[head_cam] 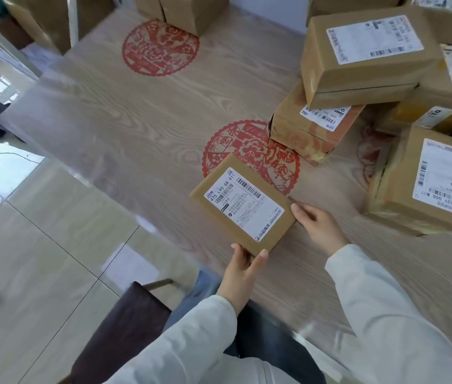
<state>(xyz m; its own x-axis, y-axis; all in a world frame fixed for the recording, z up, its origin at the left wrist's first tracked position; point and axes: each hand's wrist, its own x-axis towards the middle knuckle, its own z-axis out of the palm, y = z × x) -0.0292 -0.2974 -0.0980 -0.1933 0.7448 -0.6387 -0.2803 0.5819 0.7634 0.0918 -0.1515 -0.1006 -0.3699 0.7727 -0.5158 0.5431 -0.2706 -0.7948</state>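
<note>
Left hand [243, 268] pinches the near corner of the parcel [243, 205], with the thumb on one edge, a fingertip on the other and the palm beneath. The right hand [319, 223] lies against the parcel's right corner. I cannot tell whether it grips or only steadies, since most of its fingers are out of sight. The parcel is flat, with its label [233, 189] facing up. It is held low over the bench [136, 120] near the front edge and partly covers a red paper-cut [249, 151].

A corner pinch looks like a weak hold on a flat parcel, so it could pivot and slip if the right hand lets go first. The bench edge is close on the left, and a slide that way would drop the parcel to the floor [39, 245]. Swinging it right could knock the stacked boxes, where the top box [363, 56] sits askew on the lower box [310, 128] and seems likely to tip.

There are two hands, holding one parcel with one label. To its right at least six boxes crowd together, some cut off by the frame. Two far boxes [191, 12] stand at the other end of the bench. The cardboard at the upper left, off the bench, is too blurred to count. Two paper-cuts are in plain view, and a third [369, 151] is half hidden among the right-hand boxes. One chair [125, 328] stands by the person's knees.
</note>
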